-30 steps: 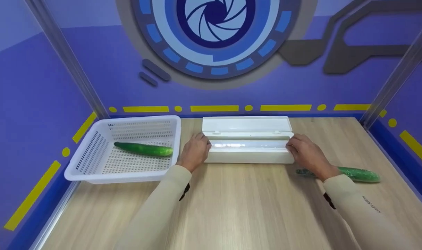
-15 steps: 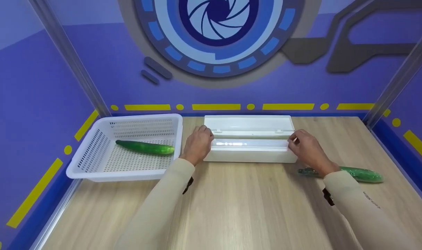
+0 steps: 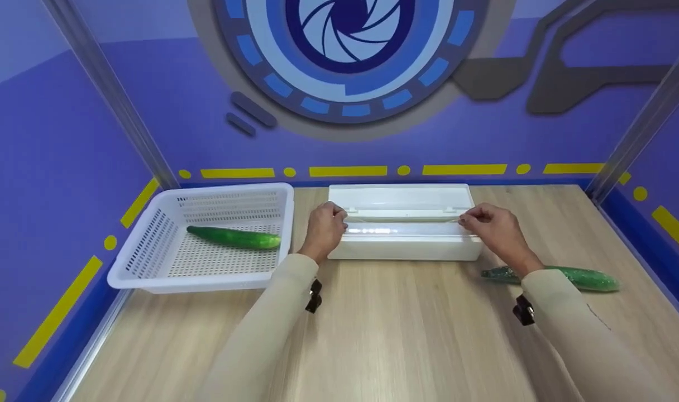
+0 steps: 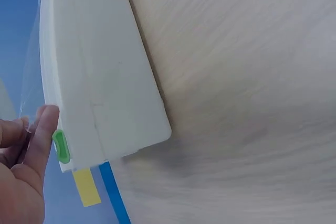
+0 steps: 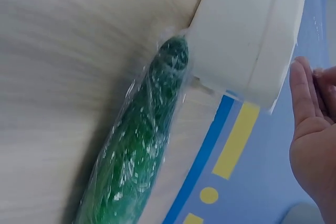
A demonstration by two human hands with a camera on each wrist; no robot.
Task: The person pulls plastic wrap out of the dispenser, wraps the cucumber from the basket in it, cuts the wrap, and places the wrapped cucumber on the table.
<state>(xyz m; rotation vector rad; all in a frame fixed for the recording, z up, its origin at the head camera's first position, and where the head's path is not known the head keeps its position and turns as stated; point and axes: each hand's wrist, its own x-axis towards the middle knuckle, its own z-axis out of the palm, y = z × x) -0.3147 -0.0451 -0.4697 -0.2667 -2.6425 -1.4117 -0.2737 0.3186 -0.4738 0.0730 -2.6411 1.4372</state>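
Note:
A white cling film dispenser stands at the back of the table, its lid tipped back and the shiny roll exposed. My left hand pinches one corner of the clear cling film over the dispenser's left end. At the right end, my right hand pinches the film's other corner between thumb and fingers. The film spans between both hands, just above the roll. Below my right wrist lies a cucumber wrapped in film, partly hidden by the arm in the head view.
To the left, a white perforated plastic basket holds one unwrapped cucumber. Purple and blue panels close off the back and both sides of the wooden table. A green slider sits on the dispenser's edge.
Both hands have risen from the dispenser's ends, drawing the film's edge up off the roll. The right hand has shifted slightly inward. Dispenser, basket and both cucumbers stay in place.

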